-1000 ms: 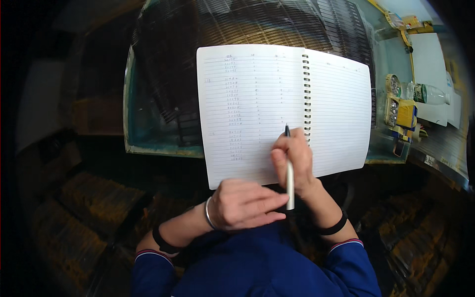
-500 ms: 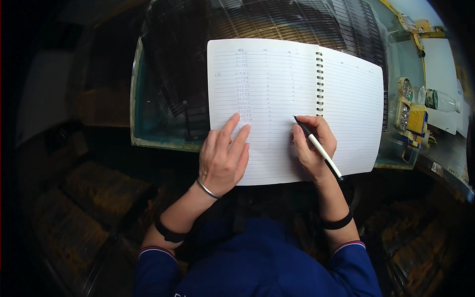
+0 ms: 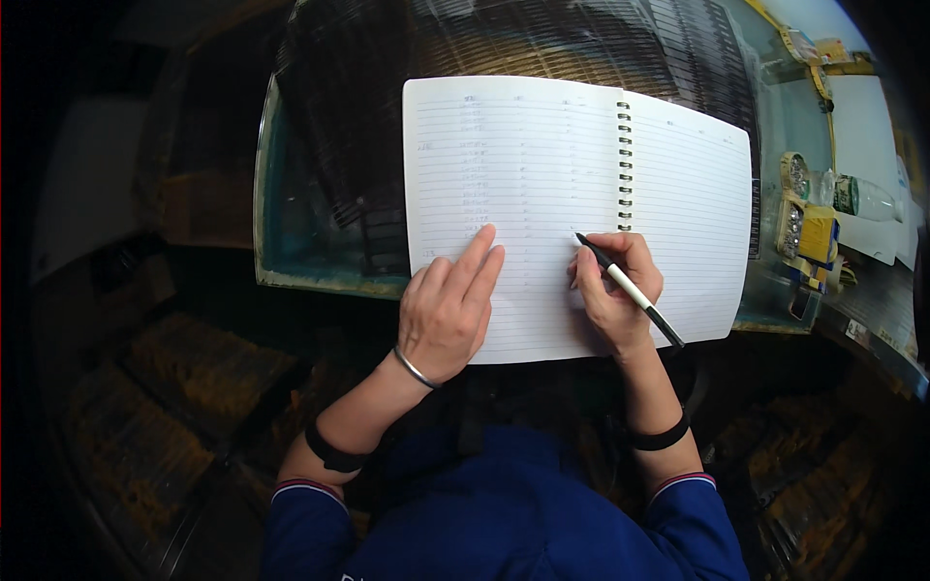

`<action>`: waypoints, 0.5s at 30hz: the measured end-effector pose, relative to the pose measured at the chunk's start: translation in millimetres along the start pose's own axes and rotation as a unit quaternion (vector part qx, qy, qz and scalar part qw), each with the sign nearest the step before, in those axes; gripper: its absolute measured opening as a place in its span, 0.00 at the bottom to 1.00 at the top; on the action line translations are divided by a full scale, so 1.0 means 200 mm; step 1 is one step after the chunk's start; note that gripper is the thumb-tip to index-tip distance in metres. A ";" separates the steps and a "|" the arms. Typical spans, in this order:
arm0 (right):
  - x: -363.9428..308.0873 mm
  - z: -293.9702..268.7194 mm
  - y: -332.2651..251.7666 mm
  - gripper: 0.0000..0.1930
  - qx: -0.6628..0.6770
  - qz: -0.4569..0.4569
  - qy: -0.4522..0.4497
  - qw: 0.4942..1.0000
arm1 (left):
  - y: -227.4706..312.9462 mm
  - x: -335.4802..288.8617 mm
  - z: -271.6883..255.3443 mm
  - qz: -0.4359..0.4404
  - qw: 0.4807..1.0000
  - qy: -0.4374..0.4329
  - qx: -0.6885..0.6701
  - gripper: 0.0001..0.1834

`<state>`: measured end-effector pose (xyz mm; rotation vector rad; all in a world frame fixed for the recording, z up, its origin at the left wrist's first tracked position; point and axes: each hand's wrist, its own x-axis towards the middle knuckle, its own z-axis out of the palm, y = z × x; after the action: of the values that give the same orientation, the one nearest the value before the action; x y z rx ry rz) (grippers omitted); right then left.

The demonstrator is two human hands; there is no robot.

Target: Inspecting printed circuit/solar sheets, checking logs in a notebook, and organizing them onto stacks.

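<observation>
A spiral-bound notebook [image 3: 678, 213] lies open before me, its lined left page carrying columns of handwriting and its right page mostly unmarked. My left hand [image 3: 448, 308] rests on the left page with fingers stretched out, the index fingertip beside the written rows. Gripped in my right hand [image 3: 620, 290] is a white-and-black pen [image 3: 630, 287], slanting down to the right. Its tip is at the left page, near the spiral binding; whether it touches the paper I cannot tell. The last fingers of the right hand are curled and partly hidden.
Beneath the notebook is a glass-topped case [image 3: 329, 283] with dark slatted contents. At the right stand a clear plastic bottle [image 3: 867, 199] with a green label, a yellow box [image 3: 819, 234] and a tray of small shiny pieces [image 3: 792, 176]. Dark, brownish surfaces [image 3: 194, 368] lie below left.
My left hand has slid slightly right across the page, its index and middle fingers now closer together. The right hand and pen have shifted slightly down.
</observation>
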<state>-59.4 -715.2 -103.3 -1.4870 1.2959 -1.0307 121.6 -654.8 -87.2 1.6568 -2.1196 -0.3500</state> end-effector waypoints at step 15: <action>0.04 -0.01 -0.02 0.05 -0.001 0.034 -0.005 0.999 | 0.00 0.00 0.02 -0.007 1.000 0.008 0.010 0.24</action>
<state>-58.6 -723.3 -99.1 -1.4380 1.3307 -0.9778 119.5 -654.0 -89.6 1.6814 -2.1057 -0.3196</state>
